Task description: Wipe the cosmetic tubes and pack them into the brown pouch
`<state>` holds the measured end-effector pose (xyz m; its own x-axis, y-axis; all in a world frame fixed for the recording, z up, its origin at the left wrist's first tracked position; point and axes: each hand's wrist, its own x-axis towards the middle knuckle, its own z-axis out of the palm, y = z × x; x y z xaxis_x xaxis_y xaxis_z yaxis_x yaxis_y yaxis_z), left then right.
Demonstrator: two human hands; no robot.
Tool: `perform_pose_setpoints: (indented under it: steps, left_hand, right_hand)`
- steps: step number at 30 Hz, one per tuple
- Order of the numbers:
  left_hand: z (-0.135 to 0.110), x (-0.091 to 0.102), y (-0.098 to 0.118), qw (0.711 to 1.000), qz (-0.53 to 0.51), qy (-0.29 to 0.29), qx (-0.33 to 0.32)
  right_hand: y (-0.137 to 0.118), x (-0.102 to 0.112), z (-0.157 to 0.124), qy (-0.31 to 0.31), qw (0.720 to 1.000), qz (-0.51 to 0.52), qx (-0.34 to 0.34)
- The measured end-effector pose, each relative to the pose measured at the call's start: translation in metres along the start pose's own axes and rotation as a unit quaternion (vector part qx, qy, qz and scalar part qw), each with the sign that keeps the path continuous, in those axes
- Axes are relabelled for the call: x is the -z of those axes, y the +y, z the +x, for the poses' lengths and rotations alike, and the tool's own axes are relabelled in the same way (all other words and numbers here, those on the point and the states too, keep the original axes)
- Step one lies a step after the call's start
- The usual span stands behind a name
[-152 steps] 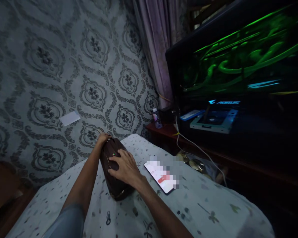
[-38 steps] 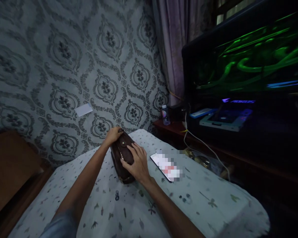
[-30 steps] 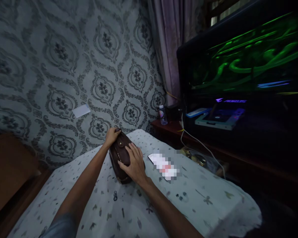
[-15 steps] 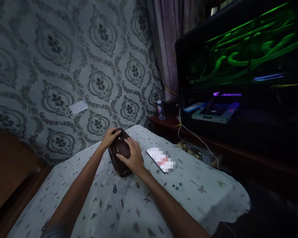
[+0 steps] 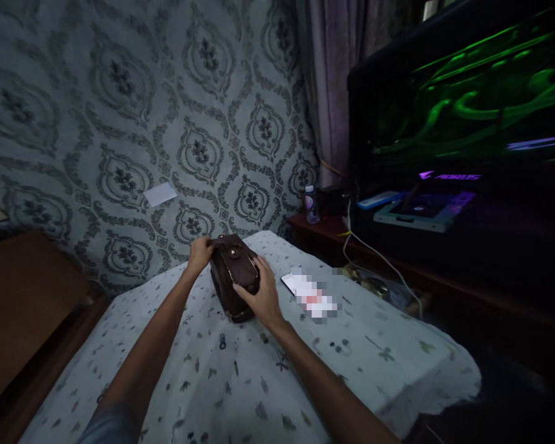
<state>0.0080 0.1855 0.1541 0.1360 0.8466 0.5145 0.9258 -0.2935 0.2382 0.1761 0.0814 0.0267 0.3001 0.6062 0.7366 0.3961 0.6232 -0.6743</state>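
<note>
A dark brown leather pouch [image 5: 231, 277] with a metal snap stands on a table covered by a pale patterned cloth [image 5: 268, 382]. My left hand [image 5: 200, 251] grips the pouch's far top-left corner, fingers curled around it. My right hand [image 5: 260, 295] presses on the pouch's near right side, with fingers wrapped over its flap. A lit phone [image 5: 311, 295] lies flat on the cloth just right of the pouch.
A patterned wall with a white card [image 5: 160, 193] stands behind the table. A dark cabinet with a green-lit display [image 5: 467, 105] fills the right. A small bottle [image 5: 311, 204] and a white cable [image 5: 379, 259] sit on the low shelf. A wooden piece [image 5: 23, 308] stands left.
Both hands stay on the pouch. My right hand has slid lower along its right side, and my view has shifted slightly left.
</note>
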Motion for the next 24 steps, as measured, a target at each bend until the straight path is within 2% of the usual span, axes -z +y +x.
perform_pose_setpoints:
  steps: [11, 17, 24]
  left_hand:
    - [-0.012, 0.0, 0.011, 1.0, 0.002, 0.016, 0.002]
    - [-0.022, 0.001, 0.012, 0.998, -0.05, 0.011, -0.029]
    - [-0.045, 0.0, -0.001, 0.986, -0.152, -0.026, -0.056]
  right_hand:
    - [0.001, 0.002, 0.001, 0.001, 0.999, 0.001, -0.037]
    - [-0.001, 0.004, 0.003, -0.005, 0.999, 0.005, -0.04]
    - [-0.002, 0.004, 0.004, -0.01, 1.0, 0.005, -0.022]
